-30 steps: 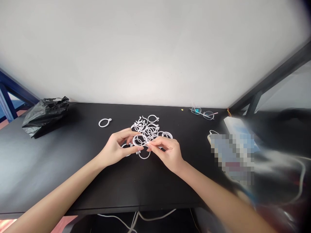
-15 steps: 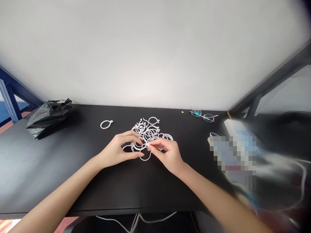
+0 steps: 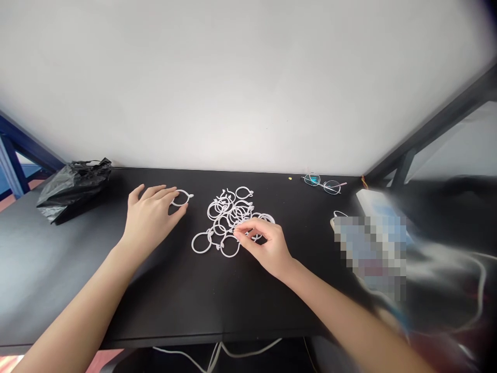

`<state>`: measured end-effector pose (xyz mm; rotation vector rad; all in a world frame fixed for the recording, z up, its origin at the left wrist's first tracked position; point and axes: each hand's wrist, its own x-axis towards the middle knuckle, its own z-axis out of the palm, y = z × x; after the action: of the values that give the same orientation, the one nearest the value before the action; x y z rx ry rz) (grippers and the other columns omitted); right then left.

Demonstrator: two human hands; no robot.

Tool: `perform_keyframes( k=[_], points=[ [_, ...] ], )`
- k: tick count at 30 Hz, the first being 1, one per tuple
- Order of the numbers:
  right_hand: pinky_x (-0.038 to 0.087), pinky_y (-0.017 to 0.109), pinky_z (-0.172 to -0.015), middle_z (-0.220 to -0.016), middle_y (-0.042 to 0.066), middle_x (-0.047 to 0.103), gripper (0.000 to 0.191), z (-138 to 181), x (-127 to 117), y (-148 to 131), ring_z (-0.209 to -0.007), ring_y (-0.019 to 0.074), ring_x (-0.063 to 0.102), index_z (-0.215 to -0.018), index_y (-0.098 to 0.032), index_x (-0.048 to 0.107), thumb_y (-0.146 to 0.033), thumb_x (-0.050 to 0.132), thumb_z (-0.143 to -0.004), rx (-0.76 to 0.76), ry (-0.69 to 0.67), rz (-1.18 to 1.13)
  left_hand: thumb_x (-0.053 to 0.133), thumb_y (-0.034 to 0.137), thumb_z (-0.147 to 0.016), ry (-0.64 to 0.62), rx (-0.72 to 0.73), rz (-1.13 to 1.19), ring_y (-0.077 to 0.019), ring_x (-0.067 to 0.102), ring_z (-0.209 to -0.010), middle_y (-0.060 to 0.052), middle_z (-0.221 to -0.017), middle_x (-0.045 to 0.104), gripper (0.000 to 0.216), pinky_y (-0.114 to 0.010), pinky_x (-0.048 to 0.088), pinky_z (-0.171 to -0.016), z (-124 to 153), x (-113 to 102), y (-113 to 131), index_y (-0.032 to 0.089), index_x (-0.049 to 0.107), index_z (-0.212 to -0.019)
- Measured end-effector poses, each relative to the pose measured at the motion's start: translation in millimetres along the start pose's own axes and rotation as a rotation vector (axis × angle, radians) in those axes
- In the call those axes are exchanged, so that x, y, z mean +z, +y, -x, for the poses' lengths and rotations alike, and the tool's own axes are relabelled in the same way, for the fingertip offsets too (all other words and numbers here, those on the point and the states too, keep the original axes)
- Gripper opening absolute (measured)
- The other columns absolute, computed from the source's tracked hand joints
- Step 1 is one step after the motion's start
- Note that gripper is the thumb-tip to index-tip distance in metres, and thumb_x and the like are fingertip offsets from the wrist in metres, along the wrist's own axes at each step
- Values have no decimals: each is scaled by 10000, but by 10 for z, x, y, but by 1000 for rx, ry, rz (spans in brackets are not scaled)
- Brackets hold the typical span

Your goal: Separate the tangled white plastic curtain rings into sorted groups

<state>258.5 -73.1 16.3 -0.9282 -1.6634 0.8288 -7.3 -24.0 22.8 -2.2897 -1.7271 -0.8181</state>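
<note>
A heap of several white plastic rings (image 3: 232,215) lies in the middle of the black table (image 3: 116,290). My right hand (image 3: 268,244) rests at the heap's near right side, thumb and forefinger pinched on a ring at its edge. My left hand (image 3: 149,216) lies off to the left of the heap, fingers stretched out flat. Its fingertips touch a single white ring (image 3: 181,198) that lies apart from the heap.
A crumpled black plastic bag (image 3: 73,185) sits at the far left by the wall. A pair of glasses (image 3: 324,183) lies at the back right. A blurred-out object (image 3: 370,248) and a white cable (image 3: 481,280) occupy the right side. Cables (image 3: 217,352) hang below the front edge.
My left hand has left the heap and moved left and away to the single ring. My right hand stays pinched at the heap, which now lies flat on the table.
</note>
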Motion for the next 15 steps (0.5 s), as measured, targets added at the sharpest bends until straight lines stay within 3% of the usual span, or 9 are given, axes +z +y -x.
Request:
perform_keyframes(
  k=[4, 10, 12, 15],
  points=[
    [600, 271, -619, -793, 37, 735, 70, 7, 0, 8, -725, 161, 697, -841, -195, 723, -233, 666, -856, 3, -6, 8, 648, 315, -820, -68, -60, 23, -413, 570, -1119, -99, -888, 726, 124, -654, 207, -1065, 37, 29, -147, 202, 690, -849],
    [592, 269, -614, -781, 34, 731, 71, 8, -7, 9, -713, 158, 690, -831, -193, 719, -226, 661, -856, 4, -13, 16, 608, 341, -843, -116, -32, -154, -380, 610, -994, -83, -685, 661, 168, -650, 278, -1022, 99, 100, -238, 196, 652, -770],
    [591, 266, -614, -771, 32, 728, 75, 6, -7, 3, -705, 153, 685, -823, -191, 718, -221, 658, -857, -1, -16, 12, 589, 345, -865, -139, -2, -224, -381, 612, -990, -89, -714, 680, 185, -673, 264, -1022, 99, 103, -232, 189, 658, -794],
    [591, 265, -610, -761, 27, 726, 84, 3, -11, -2, -695, 150, 679, -817, -196, 718, -227, 653, -861, -4, -16, 12, 589, 370, -874, -94, -7, -170, -410, 582, -1086, -127, -927, 724, 213, -705, 183, -1051, 53, 49, -148, 180, 687, -881]
  ],
)
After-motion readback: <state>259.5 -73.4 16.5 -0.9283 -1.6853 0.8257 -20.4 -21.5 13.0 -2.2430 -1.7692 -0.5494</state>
